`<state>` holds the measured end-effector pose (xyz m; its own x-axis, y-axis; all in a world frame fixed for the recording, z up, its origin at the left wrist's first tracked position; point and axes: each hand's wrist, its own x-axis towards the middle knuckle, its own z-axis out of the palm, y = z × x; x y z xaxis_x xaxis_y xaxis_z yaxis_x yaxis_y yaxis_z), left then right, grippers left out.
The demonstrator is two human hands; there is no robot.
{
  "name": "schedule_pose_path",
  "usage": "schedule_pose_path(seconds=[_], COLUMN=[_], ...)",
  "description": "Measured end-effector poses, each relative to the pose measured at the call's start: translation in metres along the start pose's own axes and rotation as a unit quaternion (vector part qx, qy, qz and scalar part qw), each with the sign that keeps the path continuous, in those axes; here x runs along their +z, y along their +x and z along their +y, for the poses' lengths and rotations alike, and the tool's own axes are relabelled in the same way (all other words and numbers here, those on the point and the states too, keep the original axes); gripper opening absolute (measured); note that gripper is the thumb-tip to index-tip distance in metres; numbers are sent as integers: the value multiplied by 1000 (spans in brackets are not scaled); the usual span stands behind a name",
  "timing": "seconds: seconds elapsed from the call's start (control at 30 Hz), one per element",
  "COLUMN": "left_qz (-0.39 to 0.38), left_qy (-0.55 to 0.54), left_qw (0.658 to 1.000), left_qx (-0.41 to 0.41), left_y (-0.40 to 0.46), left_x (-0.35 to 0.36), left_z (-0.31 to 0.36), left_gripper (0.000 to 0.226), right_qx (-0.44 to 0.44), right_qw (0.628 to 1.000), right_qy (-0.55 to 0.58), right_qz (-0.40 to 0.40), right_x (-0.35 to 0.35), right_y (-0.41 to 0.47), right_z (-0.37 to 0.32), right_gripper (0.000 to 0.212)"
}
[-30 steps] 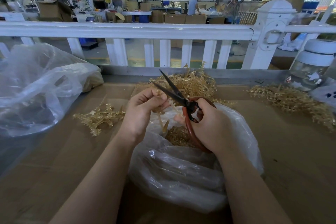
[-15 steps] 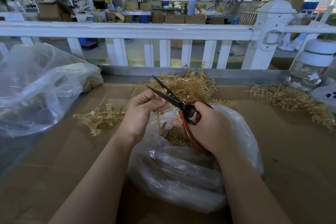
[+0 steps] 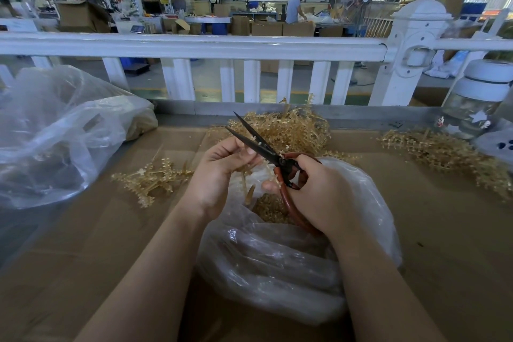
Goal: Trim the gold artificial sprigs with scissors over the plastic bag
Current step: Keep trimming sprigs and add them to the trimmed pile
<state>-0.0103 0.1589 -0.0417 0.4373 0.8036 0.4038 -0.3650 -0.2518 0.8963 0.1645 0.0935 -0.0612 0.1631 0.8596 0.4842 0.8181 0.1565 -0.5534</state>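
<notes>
Two hands met over the bag, so offcuts fell inside. Left hand pinched a sprig, stem hanging down toward the bag mouth, kept steady for cutting. Right hand gripped the scissors, blades parted, tips pointing away past the left fingers. More sprigs heaped just beyond both hands, within reach.

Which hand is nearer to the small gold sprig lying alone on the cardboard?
Left. The left hand is just right of the lone sprig; the right hand, holding the scissors, is farther right.
</notes>
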Motion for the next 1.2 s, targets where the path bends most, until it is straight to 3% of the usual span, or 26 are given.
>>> schedule_pose_path(seconds=[0.23,0.33,0.43,0.6,0.8,1.2], left_qz=[52,57,85,122,161,158], left_qy=[93,158,190,167,155,167], left_qw=[993,984,975,976,971,970], left_qx=[41,67,75,69,82,84], left_y=[-2,-5,-6,-5,-1,1], left_x=[4,5,4,4,9,8], left_z=[4,5,4,2,-5,-6], left_gripper=[17,11,13,22,17,19], right_qx=[0,10,3,-2,-1,10], right_qw=[1000,1000,999,998,998,998], right_qy=[-4,-3,-26,-48,-58,-58], right_qz=[16,12,25,30,33,23], right_x=[2,3,4,3,5,3], right_y=[0,1,0,0,0,1], right_z=[3,5,5,2,5,4], right_gripper=[52,55,37,46,46,39])
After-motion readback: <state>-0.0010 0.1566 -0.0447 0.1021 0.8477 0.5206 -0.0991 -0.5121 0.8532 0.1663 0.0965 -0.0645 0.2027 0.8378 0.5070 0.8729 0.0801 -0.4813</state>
